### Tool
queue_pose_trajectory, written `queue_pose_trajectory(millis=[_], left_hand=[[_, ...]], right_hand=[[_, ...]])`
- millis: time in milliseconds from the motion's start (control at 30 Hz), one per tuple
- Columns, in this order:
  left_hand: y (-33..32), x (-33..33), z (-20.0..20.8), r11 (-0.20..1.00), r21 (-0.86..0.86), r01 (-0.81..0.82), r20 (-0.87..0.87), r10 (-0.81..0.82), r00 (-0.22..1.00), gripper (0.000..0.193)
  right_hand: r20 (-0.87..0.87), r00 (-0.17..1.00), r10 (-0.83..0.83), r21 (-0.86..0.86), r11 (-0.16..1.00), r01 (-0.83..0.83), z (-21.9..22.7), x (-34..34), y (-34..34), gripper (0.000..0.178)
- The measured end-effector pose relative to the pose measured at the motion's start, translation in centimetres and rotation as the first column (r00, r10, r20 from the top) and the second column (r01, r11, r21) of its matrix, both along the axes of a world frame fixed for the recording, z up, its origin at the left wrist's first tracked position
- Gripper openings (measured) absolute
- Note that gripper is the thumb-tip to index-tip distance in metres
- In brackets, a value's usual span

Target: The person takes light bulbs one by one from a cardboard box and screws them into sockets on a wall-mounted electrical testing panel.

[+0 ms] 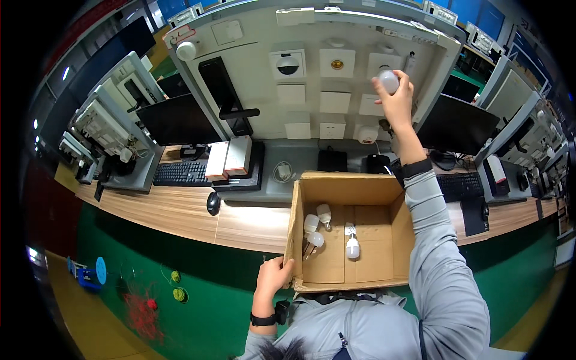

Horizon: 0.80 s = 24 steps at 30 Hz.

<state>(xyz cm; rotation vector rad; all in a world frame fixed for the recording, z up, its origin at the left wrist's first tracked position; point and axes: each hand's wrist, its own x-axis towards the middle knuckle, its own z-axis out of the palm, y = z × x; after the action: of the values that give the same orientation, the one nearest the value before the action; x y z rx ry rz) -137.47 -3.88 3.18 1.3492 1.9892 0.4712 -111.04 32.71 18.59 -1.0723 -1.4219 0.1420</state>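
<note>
My right hand (398,108) is raised to the upright panel (264,78), its fingers closed around a white light bulb (388,81). The bulb is at a square white fitting (383,60) on the panel's upper right; whether it is seated in a socket I cannot tell. Low in front of me, my left hand (275,276) grips the left side of an open cardboard box (353,188), fingers at its near left corner. Inside lie several white bulbs: one bulb (353,247) near the middle, and another bulb (324,213) among a group by the left wall.
Square plates and a round sensor (288,65) cover the panel, beside a black door lock (227,96). On the desk are white boxes (229,157), a keyboard (180,173), a mouse (213,203) and a monitor (177,120). Tangled red wire (143,315) lies on the green floor.
</note>
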Motion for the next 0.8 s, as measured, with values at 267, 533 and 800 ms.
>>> queue_pose_trajectory(millis=[267,533,800], left_hand=[[0.0,-0.2,-0.4,1.0,-0.02,0.01,0.005,-0.01,1.0,0.042],[-0.1,-0.2,-0.6,1.0,0.011,0.021,-0.018,-0.02,1.0,0.042],[-0.1,-0.5,-1.5,0.998,0.042,0.05,-0.031,-0.049,0.998,0.042]], right_hand=[[0.511,0.735,-0.446,0.181,0.891,0.415,-0.2,0.5,0.0,0.055],[0.578,0.734,-0.357,-0.195,0.812,0.549,2.6,1.3,0.0,0.072],[-0.32,0.947,0.023,-0.62,0.751,-0.227,1.1,2.1,2.7,0.071]])
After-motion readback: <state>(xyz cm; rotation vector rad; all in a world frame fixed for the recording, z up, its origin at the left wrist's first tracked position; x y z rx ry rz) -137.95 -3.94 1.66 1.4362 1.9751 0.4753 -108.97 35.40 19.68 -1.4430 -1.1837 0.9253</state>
